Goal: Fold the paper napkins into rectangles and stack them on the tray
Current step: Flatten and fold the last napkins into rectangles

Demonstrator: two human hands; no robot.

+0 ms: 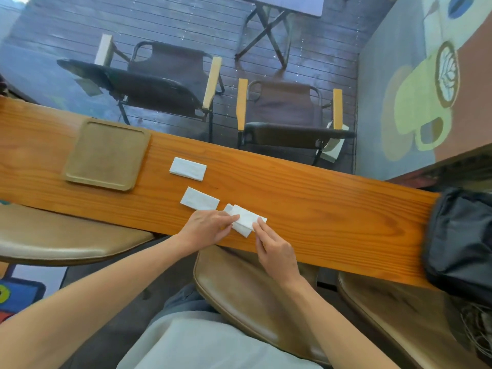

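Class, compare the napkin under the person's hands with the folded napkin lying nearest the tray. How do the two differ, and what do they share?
The napkin in hand is touched by both the left hand and right hand; the far napkin lies untouched. The napkin in hand has uneven layers showing, while the far napkin is a tidy rectangle. The napkin in hand sits at the counter's near edge; the far napkin lies closer to the tray. Both are white paper, neither on the tray.
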